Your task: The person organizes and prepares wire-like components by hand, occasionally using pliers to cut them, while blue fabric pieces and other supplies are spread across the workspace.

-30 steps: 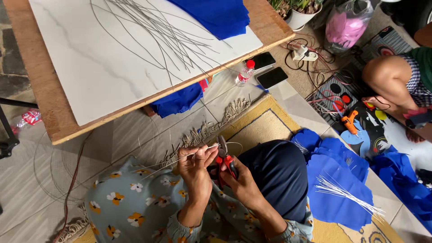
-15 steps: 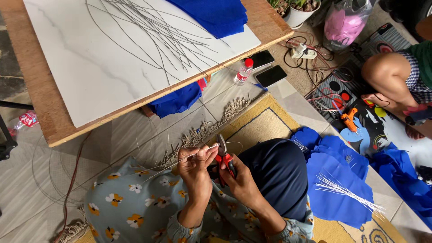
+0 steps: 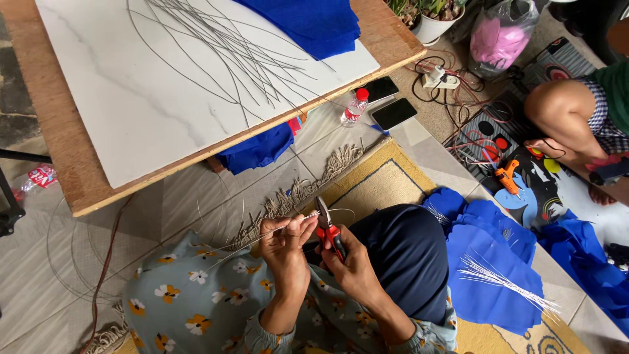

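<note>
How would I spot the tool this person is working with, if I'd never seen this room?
Start at the big white board on the low wooden table, then drop to the lap below it. There the right hand grips the pliers, beside the left hand pinching a thin wire. Their red handles set them apart from the grey wires and blue fabric around.

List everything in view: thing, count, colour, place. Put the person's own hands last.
Board: one, white marbled top with a brown wooden edge, upper left.
Loose wires: many, grey, on the board.
Blue cloth: one pile, at the board's top edge.
Blue cut pieces: several, on the floor at right.
White sticks: one bundle, on the blue cut pieces.
Phones: two, black, on the floor.
Bottle: one, clear with a red cap, beside the phones.
Glue gun: one, orange, far right.
Fringed rug: one, yellow, under the person.
Pliers: one pair, red handles, in the right hand's grip.
Thin wire: one, pinched by the left hand.
Left hand.
Right hand.
</note>
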